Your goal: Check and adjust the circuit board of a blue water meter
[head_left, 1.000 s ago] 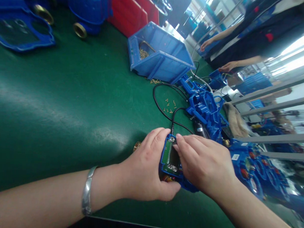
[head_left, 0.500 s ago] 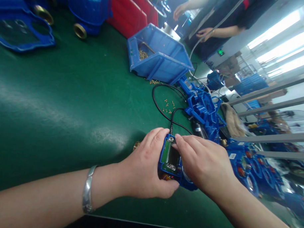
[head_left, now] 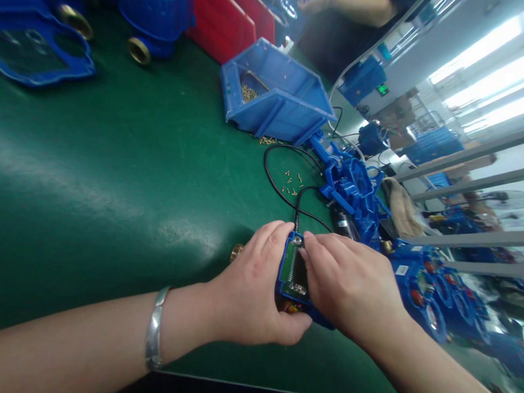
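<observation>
My left hand [head_left: 252, 291] is wrapped round a blue water meter [head_left: 284, 287] near the front of the green bench. In the meter's open top lies a green circuit board [head_left: 287, 264] with a dark display [head_left: 299, 271]. Coloured wires [head_left: 291, 306] show below it, above my left thumb. My right hand [head_left: 355, 279] is closed over the meter's right side, its fingertips pressed together at the display's edge. Whether they pinch something small is hidden. A brass pipe end [head_left: 236, 252] sticks out behind my left hand. A black cable [head_left: 267, 173] loops beyond the meter.
Loose brass screws [head_left: 292, 184] lie inside the cable loop. Further back stands a blue bin [head_left: 280, 104] with screws in it, beside a red bin [head_left: 224, 26]. Blue housings [head_left: 351, 185] and several meters [head_left: 424, 294] crowd the right. Another person's arm [head_left: 362, 6] is across the bench.
Both my hands stay on the meter, with the right fingers slightly further over the display. The other person's arms have shifted; one hand near the bin is no longer seen.
</observation>
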A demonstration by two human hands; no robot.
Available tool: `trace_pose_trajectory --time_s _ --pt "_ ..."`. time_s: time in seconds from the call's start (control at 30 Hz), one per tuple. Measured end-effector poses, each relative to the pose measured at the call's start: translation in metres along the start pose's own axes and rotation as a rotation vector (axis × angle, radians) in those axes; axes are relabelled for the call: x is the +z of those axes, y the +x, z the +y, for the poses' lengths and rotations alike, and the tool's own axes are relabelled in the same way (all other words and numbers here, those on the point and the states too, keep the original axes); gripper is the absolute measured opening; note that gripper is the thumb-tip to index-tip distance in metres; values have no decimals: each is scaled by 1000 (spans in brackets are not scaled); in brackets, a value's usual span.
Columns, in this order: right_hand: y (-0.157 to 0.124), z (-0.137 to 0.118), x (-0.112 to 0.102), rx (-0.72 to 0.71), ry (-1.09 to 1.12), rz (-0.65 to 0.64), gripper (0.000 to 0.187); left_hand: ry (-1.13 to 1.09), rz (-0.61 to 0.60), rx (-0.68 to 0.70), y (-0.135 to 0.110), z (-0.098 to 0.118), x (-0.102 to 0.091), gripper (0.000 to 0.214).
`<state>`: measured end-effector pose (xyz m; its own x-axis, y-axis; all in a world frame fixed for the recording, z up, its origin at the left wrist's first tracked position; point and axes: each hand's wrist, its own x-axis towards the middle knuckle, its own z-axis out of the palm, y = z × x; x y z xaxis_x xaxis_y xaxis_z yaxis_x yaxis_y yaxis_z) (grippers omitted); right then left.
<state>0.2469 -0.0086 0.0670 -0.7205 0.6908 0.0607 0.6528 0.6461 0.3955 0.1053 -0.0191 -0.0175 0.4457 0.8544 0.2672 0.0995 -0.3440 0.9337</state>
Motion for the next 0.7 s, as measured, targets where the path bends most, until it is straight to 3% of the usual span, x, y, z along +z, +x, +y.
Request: trace_pose_trajectory --time_s 0.7 --pt "-3 2 -2 -26 -7 -24 21 6 -11 -25 2 2 -2 90"
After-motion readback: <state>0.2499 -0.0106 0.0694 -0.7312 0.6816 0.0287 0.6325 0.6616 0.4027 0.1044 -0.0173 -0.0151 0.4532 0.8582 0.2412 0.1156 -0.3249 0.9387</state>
